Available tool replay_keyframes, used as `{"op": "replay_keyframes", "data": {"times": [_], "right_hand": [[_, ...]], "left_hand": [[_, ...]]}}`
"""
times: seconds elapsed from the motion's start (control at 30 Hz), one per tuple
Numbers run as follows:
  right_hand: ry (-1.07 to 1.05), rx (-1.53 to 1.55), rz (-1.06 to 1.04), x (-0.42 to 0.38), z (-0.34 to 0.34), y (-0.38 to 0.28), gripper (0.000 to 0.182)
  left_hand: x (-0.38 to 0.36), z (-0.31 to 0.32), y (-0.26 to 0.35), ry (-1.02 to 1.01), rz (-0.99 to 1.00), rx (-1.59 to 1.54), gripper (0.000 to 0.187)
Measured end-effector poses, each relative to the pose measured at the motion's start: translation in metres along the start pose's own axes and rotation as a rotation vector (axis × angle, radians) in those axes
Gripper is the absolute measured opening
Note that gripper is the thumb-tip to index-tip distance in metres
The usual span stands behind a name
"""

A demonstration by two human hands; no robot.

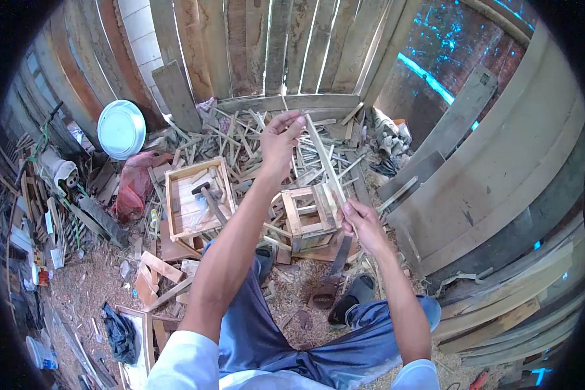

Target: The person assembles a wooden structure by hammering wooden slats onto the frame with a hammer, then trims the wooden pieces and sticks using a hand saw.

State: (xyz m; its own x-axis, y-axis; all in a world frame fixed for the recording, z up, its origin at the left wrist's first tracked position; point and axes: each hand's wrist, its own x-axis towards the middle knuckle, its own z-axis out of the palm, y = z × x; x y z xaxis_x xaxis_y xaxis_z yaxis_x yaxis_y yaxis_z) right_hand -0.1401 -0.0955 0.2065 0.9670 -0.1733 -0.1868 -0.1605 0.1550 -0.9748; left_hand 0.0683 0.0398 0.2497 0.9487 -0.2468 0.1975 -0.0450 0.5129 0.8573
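Observation:
A long, thin wooden strip (324, 154) slants up and away in front of me, over the scrap on the ground. Near its lower end, my right hand (365, 226) is closed around it, thumb on top. My left hand (281, 142) is at the upper end, its thumb and fingers bent together in a pinch against the tip. Just below the strip stands a small wooden box frame (301, 220) with an opening in its top. A saw-like flat blade with a dark wooden handle (324, 294) rests between my feet.
A shallow wooden tray (173, 207) holds a hammer (205, 190) and wood pieces. Behind it lies a heap of thin offcuts (240, 140). A pale blue basin (121, 129) and red plastic bag (133, 188) are at left. Large boards (481, 175) lean on the right.

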Motion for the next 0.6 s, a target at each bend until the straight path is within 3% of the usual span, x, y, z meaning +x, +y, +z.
{"op": "replay_keyframes", "data": {"times": [0.13, 0.27, 0.33, 0.6], "right_hand": [[-0.024, 0.024, 0.042, -0.002, 0.006, -0.006, 0.028], [-0.063, 0.082, 0.068, -0.004, 0.011, -0.013, 0.029], [-0.066, 0.093, 0.063, -0.002, 0.011, -0.009, 0.03], [-0.07, -0.007, 0.024, 0.003, 0.016, -0.005, 0.032]], "left_hand": [[-0.002, -0.004, -0.004, 0.056, -0.038, 0.164, 0.032], [0.001, -0.007, -0.01, 0.138, -0.096, 0.135, 0.036], [0.002, -0.011, -0.004, 0.022, -0.263, -0.066, 0.039], [-0.006, -0.003, 0.016, -0.196, -0.242, -0.149, 0.04]]}}
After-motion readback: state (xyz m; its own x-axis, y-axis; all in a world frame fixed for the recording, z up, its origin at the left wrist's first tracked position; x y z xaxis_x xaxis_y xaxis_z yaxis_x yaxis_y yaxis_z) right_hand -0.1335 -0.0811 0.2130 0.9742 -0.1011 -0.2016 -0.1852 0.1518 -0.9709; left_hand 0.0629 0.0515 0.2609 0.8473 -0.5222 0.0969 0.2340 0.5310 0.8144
